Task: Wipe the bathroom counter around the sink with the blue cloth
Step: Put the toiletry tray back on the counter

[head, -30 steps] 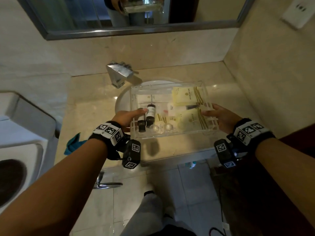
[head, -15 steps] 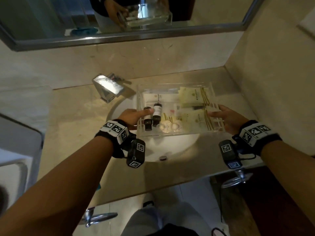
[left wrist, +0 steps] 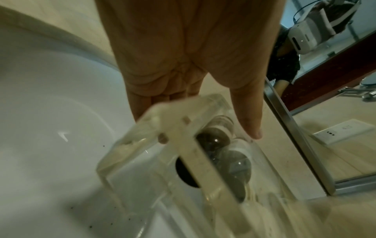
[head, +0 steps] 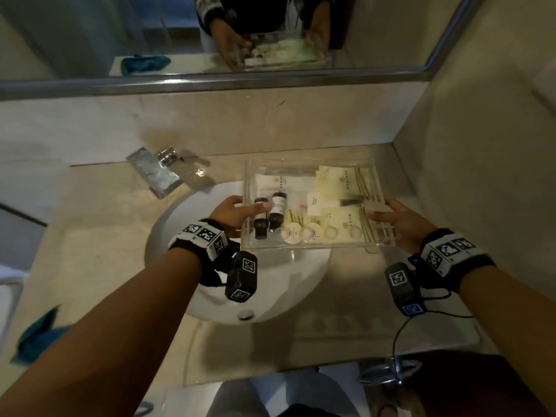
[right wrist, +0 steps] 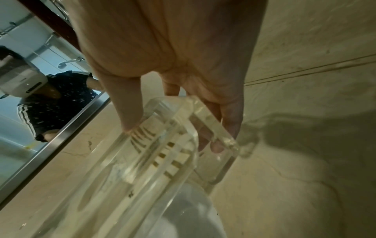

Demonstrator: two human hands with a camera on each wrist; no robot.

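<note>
The blue cloth (head: 39, 335) lies crumpled at the counter's front left edge, far from both hands. I hold a clear acrylic tray (head: 313, 165) of small bottles and sachets, lifted over the right side of the white sink (head: 180, 236). My left hand (head: 255, 210) grips its left end, thumb on the rim and fingers underneath. My right hand (head: 382, 215) grips the right end the same way. The left wrist view shows my left hand (left wrist: 203, 104) on the tray (left wrist: 189, 128). The right wrist view shows my right hand (right wrist: 173, 104) on the tray (right wrist: 211, 127).
A chrome faucet (head: 156, 173) stands at the back left of the sink. The beige stone counter (head: 99, 221) ends at a side wall (head: 481, 176) on the right and a mirror (head: 90, 31) behind. A white fixture (head: 9, 284) sits left of the counter.
Both hands have carried the tray away from the counter's front, toward the back right over the sink. The grips are unchanged.
</note>
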